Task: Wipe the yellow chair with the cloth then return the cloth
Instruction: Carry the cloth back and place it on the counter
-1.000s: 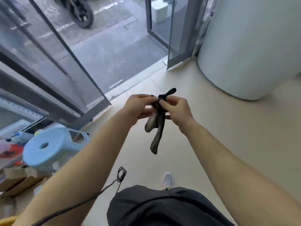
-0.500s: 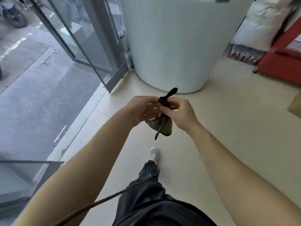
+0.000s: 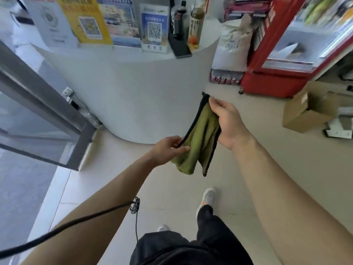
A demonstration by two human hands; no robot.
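Observation:
An olive-green cloth (image 3: 198, 142) with a black edge hangs between my two hands at the middle of the view. My right hand (image 3: 229, 121) pinches its upper corner and grips its right side. My left hand (image 3: 168, 150) holds the black edge lower down on the left. The cloth is partly spread, its lower end drooping over the floor. No yellow chair is in view.
A curved white counter (image 3: 133, 92) stands straight ahead, with signs and bottles on top. A red fridge (image 3: 282, 54) is at the right, a cardboard box (image 3: 309, 109) on the floor beside it. A glass door frame (image 3: 47, 115) is at the left. A black cable (image 3: 76, 222) crosses my left arm.
The view has swung right from the doorway and blue stool to the counter. My hands have moved apart and the bunched cloth is now pulled open, showing its green face.

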